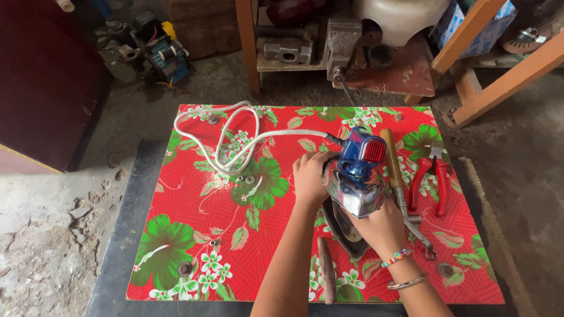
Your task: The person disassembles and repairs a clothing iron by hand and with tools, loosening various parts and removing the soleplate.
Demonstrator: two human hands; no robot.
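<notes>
Your hands are on the clothes iron (355, 176), which sits a little right of the middle of the red floral table cover (194, 235). The iron's chrome body is lifted and tilted, its blue handle housing pointing away from you. Under it lies the dark sole plate (343, 229), flat on the cover and pointing toward you.

Your left hand (309, 179) rests against the iron's left flank, fingers curled together onto the chrome shell by the base of the handle. Your right hand (382, 226) cups the iron from below and from the right — the palm is under the chrome nose, but the fingers are hidden behind the body, so you cannot tell how tightly they close. A beaded bracelet and a metal bangle sit on that wrist.

From the back of the iron a white cord (235, 141) runs left and loops across the far-left part of the cover. Just right of the iron lies a wooden-handled screwdriver (395, 170), and beyond it red-handled pliers (429, 179). Near your left forearm, toward you from the iron, lies a dark wooden-handled tool (326, 270).
</notes>
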